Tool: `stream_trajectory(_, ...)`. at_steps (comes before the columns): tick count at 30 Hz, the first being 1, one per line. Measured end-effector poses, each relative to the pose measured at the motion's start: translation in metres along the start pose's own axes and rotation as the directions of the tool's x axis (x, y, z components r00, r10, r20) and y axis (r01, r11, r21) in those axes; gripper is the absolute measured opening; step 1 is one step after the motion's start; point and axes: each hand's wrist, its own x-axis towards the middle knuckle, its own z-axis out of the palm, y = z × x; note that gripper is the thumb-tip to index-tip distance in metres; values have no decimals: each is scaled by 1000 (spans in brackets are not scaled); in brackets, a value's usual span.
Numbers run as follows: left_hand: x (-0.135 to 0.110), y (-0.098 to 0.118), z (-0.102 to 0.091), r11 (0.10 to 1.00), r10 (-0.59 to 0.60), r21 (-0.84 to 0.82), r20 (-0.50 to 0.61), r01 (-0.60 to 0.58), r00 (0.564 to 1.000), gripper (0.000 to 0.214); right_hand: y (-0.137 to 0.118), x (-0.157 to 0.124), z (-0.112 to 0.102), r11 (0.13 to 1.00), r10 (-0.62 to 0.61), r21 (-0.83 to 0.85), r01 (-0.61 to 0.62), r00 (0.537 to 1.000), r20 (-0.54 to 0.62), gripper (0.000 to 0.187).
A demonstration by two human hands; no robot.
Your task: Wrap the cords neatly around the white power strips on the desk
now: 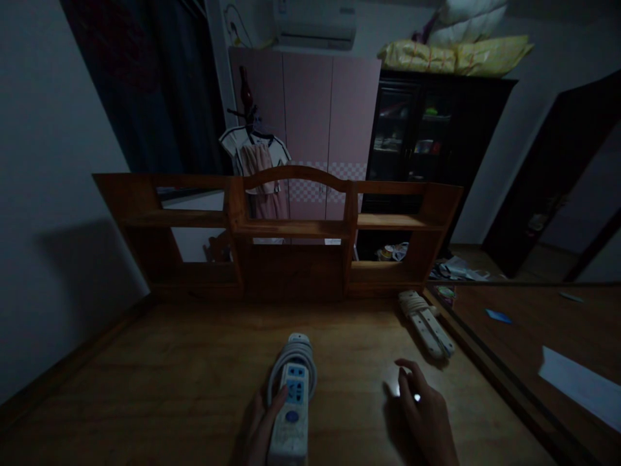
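My left hand [261,421] is closed around a white power strip [293,414] with blue socket panels and a round blue button. The strip's grey-white cord [313,372] is coiled about its far end. To the right, my right hand [424,411] hovers low over the wooden surface with its fingers loosely bent and apart, and I see nothing held in it. Bright glints show beside and between its fingers. Just beyond that hand lies a second white power strip [431,331], its cord wound round the far end; the hand is not touching it.
A wooden shelf unit [291,228] with open compartments stands along the far edge of the wooden tabletop [194,362]. On the right, a lower brown surface holds a white sheet [582,382] and a blue card [498,316]. A white wall [63,194] borders the left.
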Motion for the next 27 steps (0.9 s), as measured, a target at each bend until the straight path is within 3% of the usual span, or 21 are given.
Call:
stream_trajectory(4,2,-4,-1,998,43,43,-51,-40,998,47,4,1,1,1000,-9,7,9,1000,13,31)
stream_trajectory(12,5,-3,-5,992,104,74,11,-105,994,55,8,2,2,1000,-16,-17,17,999,38,29)
stream_trajectory(18,8,-3,-4,994,65,90,-5,-64,998,58,10,4,2,1000,-10,-27,12,998,59,29)
stream_trajectory(27,9,2,-7,990,94,108,-4,-93,996,56,12,6,3,1000,13,-18,-12,998,66,30)
